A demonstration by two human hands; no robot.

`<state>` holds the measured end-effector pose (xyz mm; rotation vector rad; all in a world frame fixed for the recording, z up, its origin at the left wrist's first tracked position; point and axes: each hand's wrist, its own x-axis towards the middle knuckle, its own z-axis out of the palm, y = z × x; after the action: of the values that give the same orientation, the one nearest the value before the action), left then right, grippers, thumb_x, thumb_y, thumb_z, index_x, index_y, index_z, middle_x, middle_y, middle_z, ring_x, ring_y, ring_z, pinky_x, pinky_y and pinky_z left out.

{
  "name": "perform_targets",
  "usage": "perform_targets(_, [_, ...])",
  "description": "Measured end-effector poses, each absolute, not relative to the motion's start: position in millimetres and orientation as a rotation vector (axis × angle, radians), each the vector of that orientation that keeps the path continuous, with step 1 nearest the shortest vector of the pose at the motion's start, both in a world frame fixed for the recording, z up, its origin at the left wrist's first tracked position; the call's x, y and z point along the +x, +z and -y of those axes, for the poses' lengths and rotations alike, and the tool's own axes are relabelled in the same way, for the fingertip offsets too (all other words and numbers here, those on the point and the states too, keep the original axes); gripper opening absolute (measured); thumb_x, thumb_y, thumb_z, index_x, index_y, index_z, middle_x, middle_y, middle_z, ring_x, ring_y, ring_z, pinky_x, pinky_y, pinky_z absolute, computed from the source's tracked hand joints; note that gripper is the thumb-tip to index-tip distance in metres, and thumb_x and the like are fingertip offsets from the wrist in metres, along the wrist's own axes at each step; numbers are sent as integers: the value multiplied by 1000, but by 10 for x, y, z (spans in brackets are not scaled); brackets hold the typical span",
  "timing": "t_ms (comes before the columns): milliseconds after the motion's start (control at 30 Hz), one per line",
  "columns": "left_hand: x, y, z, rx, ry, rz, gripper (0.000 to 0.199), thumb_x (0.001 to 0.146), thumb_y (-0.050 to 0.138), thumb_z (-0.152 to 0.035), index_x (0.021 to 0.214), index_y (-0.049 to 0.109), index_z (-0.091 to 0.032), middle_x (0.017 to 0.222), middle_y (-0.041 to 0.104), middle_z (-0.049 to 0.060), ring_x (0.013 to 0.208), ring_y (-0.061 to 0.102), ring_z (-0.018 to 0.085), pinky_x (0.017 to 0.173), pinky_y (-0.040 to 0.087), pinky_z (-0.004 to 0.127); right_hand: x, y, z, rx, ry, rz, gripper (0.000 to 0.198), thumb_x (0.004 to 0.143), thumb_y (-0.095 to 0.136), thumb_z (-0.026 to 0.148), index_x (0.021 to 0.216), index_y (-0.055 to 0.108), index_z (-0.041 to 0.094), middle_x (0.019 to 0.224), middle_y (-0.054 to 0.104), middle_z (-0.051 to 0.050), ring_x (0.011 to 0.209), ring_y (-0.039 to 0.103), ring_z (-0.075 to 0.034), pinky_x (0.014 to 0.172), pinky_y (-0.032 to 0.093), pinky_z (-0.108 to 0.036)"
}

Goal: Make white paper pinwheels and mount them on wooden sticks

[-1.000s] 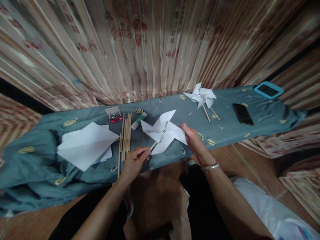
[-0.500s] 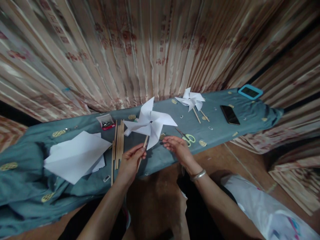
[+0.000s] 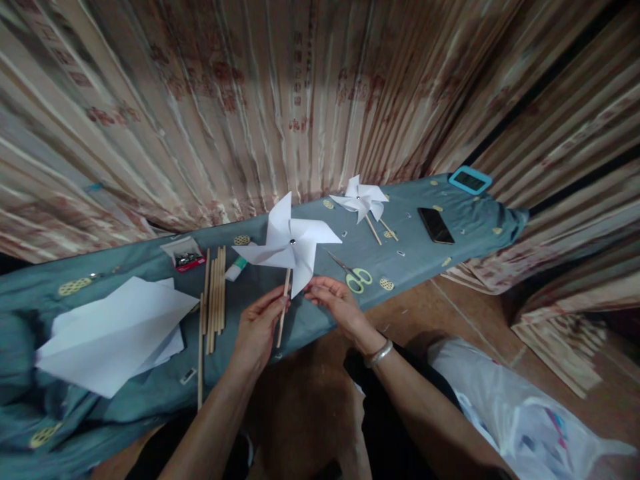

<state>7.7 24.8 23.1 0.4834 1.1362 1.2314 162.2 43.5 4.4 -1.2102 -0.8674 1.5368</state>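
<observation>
In the head view, the left hand (image 3: 257, 330) pinches a thin wooden stick (image 3: 281, 327) between thumb and fingers. On top of that stick sits a white paper pinwheel (image 3: 304, 232), held up over the near edge of the blue-green table (image 3: 410, 248), in between the person's two hands. The right hand (image 3: 340, 303) has its fingers half curled and close together, right by the pinwheel's lowest tip. I cannot tell if they touch the paper or pinch it.

Some things could go wrong, I think. If the right fingers push too hard on that tip, the paper could bend or rip. If the shiny pin (image 3: 293, 241) in the middle is loose, the wheel could fall off; if it is too tight, the wheel might not spin. If the left pinch gets weak, the stick could slip or twist round.

The pinwheel's front, with the pin, faces up toward the person. Its stick is the long part. It runs from the pin down toward the person, and its low end leans a little to the left. One tip points away, one points right, one points left, and the low one points back at the person.

The scissors (image 3: 356, 277) lie near the right hand.
</observation>
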Motion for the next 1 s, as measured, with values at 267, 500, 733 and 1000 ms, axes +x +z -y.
perform_targets(267, [104,162,-255,542,1233,-1111,47,47,89,-34,88,76,-16,85,76,8,89,67,20,93,45,36,1690,72,-359,-1273,1518,1037,38,65,76,55,74,71,19,74,72,-3,64,62,-13,62,47,-25])
perform_targets(500, [116,159,-281,437,1267,-1082,44,43,90,-29,83,75,-15,78,74,4,74,63,13,81,46,29,1534,84,-171,-1201,1677,1307,37,71,71,56,70,71,19,66,68,-1,60,58,-12,60,45,-25])
perform_targets(733, [126,183,-268,369,1248,-1041,40,45,89,-25,81,76,-16,77,73,2,70,61,11,75,45,25,1416,67,-108,-1151,1719,1298,27,66,79,44,68,69,19,64,66,2,60,57,-12,64,46,-26])
perform_targets(1000, [144,191,-252,336,1238,-1039,40,41,90,-25,78,76,-15,71,72,1,66,59,9,68,43,22,1417,13,-109,-1149,1712,1308,23,69,76,39,69,66,18,63,62,3,59,53,-10,61,42,-25])
